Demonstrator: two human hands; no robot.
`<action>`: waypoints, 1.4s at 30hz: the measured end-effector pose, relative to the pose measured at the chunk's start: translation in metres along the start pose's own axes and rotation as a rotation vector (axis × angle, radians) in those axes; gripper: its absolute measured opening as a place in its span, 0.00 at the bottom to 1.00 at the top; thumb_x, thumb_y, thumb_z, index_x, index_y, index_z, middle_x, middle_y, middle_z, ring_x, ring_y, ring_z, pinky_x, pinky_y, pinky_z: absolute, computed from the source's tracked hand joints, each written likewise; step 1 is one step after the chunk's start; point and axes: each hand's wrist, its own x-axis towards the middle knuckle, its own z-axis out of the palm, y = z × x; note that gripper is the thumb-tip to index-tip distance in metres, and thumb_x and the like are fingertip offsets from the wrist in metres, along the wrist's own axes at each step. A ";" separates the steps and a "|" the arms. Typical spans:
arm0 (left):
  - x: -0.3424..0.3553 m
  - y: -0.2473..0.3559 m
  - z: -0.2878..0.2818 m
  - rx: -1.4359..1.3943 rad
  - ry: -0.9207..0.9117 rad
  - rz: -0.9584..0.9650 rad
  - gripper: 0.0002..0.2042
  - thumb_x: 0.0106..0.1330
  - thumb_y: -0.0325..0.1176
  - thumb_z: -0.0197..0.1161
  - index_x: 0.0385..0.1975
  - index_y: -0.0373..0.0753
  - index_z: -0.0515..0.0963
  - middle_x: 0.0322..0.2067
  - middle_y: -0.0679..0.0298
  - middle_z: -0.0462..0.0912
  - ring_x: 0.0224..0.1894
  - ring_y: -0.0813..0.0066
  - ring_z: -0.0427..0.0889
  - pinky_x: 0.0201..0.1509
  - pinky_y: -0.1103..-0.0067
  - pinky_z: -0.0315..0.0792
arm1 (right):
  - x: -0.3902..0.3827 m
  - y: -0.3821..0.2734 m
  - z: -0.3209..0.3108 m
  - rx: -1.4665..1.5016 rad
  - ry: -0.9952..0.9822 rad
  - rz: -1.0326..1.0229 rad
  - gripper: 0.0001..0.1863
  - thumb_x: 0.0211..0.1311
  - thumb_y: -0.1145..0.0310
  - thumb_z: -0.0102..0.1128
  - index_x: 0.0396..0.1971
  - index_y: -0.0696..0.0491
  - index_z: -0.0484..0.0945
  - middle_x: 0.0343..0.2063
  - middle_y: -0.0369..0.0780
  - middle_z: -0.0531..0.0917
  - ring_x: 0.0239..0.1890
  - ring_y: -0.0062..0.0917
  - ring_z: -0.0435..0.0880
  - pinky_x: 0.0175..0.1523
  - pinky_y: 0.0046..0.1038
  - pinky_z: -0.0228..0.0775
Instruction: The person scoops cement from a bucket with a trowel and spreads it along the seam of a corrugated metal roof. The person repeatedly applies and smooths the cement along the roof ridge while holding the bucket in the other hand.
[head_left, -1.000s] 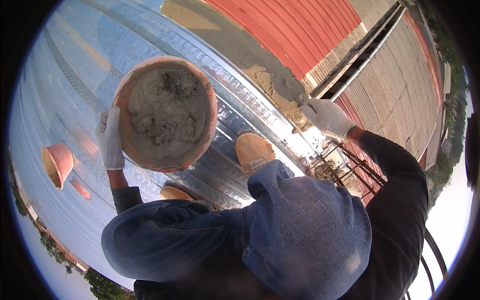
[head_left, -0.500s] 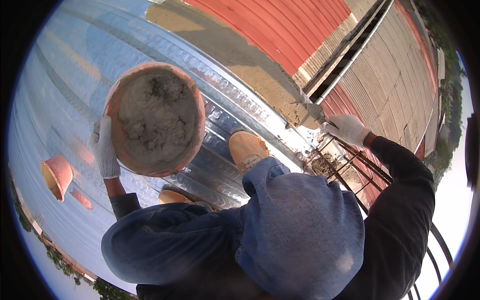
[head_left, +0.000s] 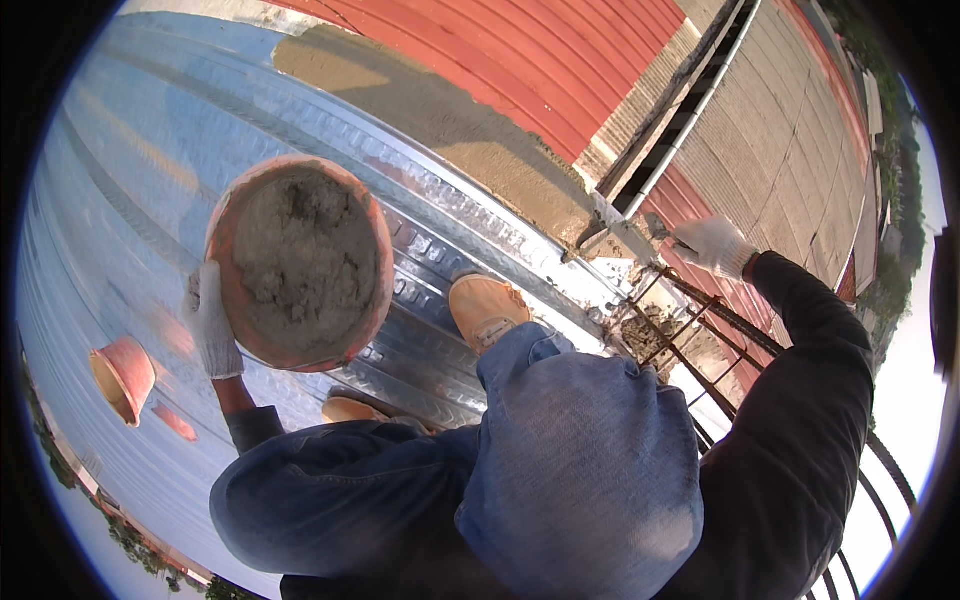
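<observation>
My left hand point(head_left: 212, 325), in a white knitted glove, grips the near left edge of an orange bucket point(head_left: 226, 245). Grey wet mortar point(head_left: 305, 265) fills much of the bucket. My right hand point(head_left: 715, 245), also gloved, is closed round the handle of a trowel point(head_left: 632, 242); the handle itself is mostly hidden by the fingers. The trowel's blade is at the near right end of a smoothed mortar strip point(head_left: 430, 110), which runs along the wall top beside red roofing. Whether the blade touches the strip I cannot tell.
A second, smaller orange bucket point(head_left: 125, 380) lies tilted on the blue-grey metal roof point(head_left: 130, 240) at left. Rusty rebar point(head_left: 715, 345) sticks out beside my right forearm. My tan shoes point(head_left: 488, 312) stand on ribbed metal. A dark gap with a pale pipe point(head_left: 690, 115) separates the roofs.
My right hand has moved slightly to the right, and the trowel blade has turned, showing a lighter face. The left hand still grips the bucket; the whole view has shifted a little.
</observation>
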 end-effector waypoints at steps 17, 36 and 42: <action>0.005 -0.014 -0.006 -0.080 0.002 -0.064 0.16 0.81 0.44 0.67 0.49 0.34 0.86 0.44 0.69 0.84 0.46 0.79 0.77 0.53 0.77 0.74 | 0.044 -0.034 -0.030 -0.220 0.248 -0.107 0.16 0.75 0.51 0.63 0.36 0.49 0.82 0.30 0.39 0.85 0.38 0.38 0.90 0.43 0.43 0.83; 0.002 -0.005 -0.004 -0.052 0.012 -0.044 0.16 0.81 0.43 0.66 0.48 0.34 0.86 0.43 0.69 0.84 0.45 0.79 0.77 0.54 0.77 0.75 | 0.038 -0.036 -0.042 0.243 0.206 0.110 0.21 0.75 0.48 0.63 0.37 0.53 0.83 0.31 0.45 0.86 0.38 0.44 0.89 0.44 0.47 0.78; -0.001 0.000 0.001 -0.066 0.032 -0.051 0.16 0.82 0.43 0.66 0.49 0.33 0.85 0.44 0.68 0.84 0.46 0.79 0.77 0.54 0.77 0.74 | 0.036 -0.037 -0.028 0.267 0.111 0.029 0.23 0.75 0.48 0.61 0.32 0.55 0.83 0.25 0.48 0.84 0.33 0.47 0.87 0.41 0.48 0.76</action>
